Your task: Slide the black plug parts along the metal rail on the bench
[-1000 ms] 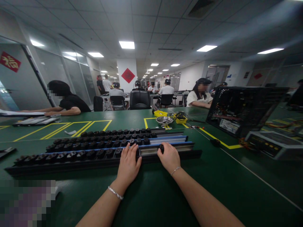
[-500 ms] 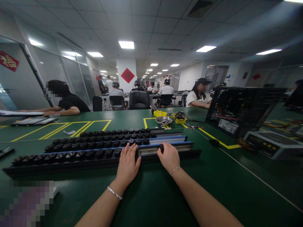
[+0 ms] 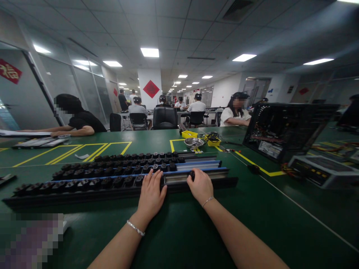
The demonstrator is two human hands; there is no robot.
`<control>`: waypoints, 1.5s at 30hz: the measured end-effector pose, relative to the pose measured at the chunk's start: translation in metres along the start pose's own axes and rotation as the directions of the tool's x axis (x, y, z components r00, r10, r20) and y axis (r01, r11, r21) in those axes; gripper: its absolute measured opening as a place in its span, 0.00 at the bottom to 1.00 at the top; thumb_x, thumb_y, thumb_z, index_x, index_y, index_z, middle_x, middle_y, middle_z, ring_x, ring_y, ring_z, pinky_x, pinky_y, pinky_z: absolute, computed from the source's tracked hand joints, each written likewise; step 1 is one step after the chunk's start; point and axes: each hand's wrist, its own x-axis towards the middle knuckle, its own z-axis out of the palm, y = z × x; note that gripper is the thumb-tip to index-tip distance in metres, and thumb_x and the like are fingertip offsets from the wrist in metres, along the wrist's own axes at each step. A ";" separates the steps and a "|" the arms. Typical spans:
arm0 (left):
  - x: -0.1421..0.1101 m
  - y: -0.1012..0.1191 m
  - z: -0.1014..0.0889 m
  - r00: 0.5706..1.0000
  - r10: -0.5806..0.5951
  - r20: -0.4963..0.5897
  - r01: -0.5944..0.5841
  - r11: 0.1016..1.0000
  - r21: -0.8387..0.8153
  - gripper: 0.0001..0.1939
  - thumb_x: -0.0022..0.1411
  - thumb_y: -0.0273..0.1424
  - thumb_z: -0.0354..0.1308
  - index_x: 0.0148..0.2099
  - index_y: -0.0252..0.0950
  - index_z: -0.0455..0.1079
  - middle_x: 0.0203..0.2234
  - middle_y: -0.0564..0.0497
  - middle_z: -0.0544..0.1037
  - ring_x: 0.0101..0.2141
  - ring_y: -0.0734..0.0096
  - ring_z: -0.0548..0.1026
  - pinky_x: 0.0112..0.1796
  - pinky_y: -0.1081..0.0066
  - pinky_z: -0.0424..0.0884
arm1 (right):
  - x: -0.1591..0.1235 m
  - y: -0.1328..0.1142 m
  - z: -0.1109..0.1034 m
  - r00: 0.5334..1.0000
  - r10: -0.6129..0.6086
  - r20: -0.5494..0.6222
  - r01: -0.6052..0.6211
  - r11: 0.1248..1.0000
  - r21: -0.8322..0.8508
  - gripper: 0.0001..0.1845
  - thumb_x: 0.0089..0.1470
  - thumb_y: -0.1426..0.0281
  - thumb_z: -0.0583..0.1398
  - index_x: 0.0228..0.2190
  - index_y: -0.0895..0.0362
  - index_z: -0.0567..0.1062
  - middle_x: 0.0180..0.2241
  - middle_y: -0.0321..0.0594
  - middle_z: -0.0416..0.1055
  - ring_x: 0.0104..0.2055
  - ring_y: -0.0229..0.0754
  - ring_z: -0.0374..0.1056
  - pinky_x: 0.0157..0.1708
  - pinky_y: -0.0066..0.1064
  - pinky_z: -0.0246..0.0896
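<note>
A long black rack (image 3: 70,198) of three stepped rails lies across the green table (image 3: 179,231), each rail lined with several small black parts (image 3: 92,184). My left hand (image 3: 151,196) rests on the front rail with fingers stretched flat against the last parts in the row. My right hand (image 3: 199,185) is curled on the bare stretch of the same rail (image 3: 176,178), its fingers closed on a small black part (image 3: 192,174). Both wrists wear thin bracelets.
An open black computer case (image 3: 283,129) and a grey box (image 3: 322,170) stand at right. A metal bowl (image 3: 193,142) and yellow trays (image 3: 190,134) sit behind the rack. People sit at the table's far side and at tables beyond. A blurred patch covers the near left corner.
</note>
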 end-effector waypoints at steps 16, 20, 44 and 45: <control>0.000 0.001 -0.001 1.000 -0.005 0.017 0.005 1.000 0.003 0.24 0.62 0.35 0.47 0.59 0.33 0.57 0.56 0.43 0.67 0.61 0.54 0.52 0.58 0.50 0.53 | 0.002 0.004 0.000 1.000 0.017 -0.004 -0.017 1.000 -0.002 0.13 0.52 0.68 0.52 0.37 0.58 0.72 0.37 0.44 0.73 0.44 0.44 0.65 0.47 0.33 0.50; 0.000 0.000 -0.001 1.000 0.002 0.001 -0.002 1.000 0.001 0.24 0.62 0.35 0.47 0.60 0.34 0.57 0.56 0.43 0.67 0.61 0.55 0.53 0.58 0.49 0.54 | 0.002 0.005 0.000 1.000 0.017 -0.016 -0.017 1.000 -0.003 0.12 0.52 0.68 0.53 0.36 0.58 0.72 0.37 0.44 0.73 0.44 0.44 0.66 0.47 0.33 0.50; 0.001 0.001 -0.001 1.000 0.001 -0.002 -0.001 1.000 -0.012 0.25 0.61 0.34 0.48 0.60 0.35 0.57 0.55 0.43 0.68 0.61 0.55 0.54 0.57 0.49 0.55 | 0.003 0.007 -0.001 0.999 0.017 -0.032 -0.018 1.000 -0.022 0.12 0.50 0.68 0.53 0.35 0.57 0.72 0.36 0.44 0.73 0.43 0.45 0.65 0.49 0.35 0.50; 0.000 0.000 -0.001 1.000 -0.001 -0.002 0.001 1.000 -0.012 0.25 0.61 0.34 0.48 0.60 0.35 0.57 0.55 0.42 0.67 0.61 0.55 0.53 0.57 0.49 0.55 | 0.003 0.007 -0.001 0.999 0.019 -0.032 -0.020 1.000 -0.021 0.12 0.50 0.68 0.53 0.35 0.57 0.72 0.36 0.44 0.73 0.43 0.45 0.65 0.49 0.35 0.50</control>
